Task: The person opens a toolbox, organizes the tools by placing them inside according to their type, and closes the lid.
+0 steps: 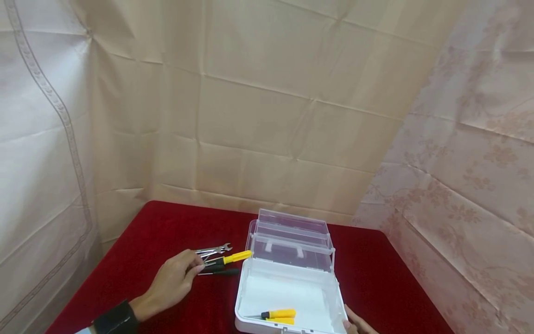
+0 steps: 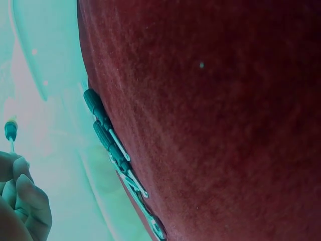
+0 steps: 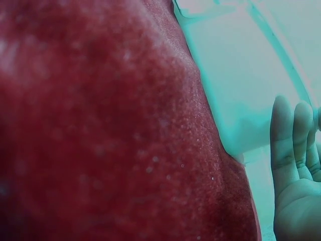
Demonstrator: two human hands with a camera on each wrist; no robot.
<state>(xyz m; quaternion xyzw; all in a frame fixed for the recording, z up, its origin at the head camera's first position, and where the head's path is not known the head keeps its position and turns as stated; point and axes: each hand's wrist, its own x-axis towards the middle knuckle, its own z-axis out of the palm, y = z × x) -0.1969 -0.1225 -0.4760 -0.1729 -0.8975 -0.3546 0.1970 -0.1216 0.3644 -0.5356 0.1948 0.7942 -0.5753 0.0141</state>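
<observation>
My left hand [image 1: 177, 276] pinches a screwdriver [image 1: 238, 256] by its shaft, the yellow handle pointing right toward the rim of a white toolbox [image 1: 239, 297]. The left wrist view shows curled fingers [image 2: 35, 201] below the screwdriver's dark collar [image 2: 11, 129]. Two yellow-handled screwdrivers [image 1: 281, 314] lie inside the toolbox near its front wall. Its clear lid [image 1: 292, 225] stands raised at the back. At the front right corner my right hand [image 1: 359, 322] rests against the box, mostly cut off in the head view. In the right wrist view its fingers [image 3: 282, 130] are straight beside the box wall [image 3: 235, 75].
Beyond and beneath the left hand, silver wrenches [image 1: 219, 249] and dark-handled screwdrivers [image 1: 227, 272] lie on the red cloth-covered table [image 1: 179, 227], left of the toolbox. A beige curtain [image 1: 250, 116] hangs behind the table, with pale patterned sheets [image 1: 471, 162] at the sides.
</observation>
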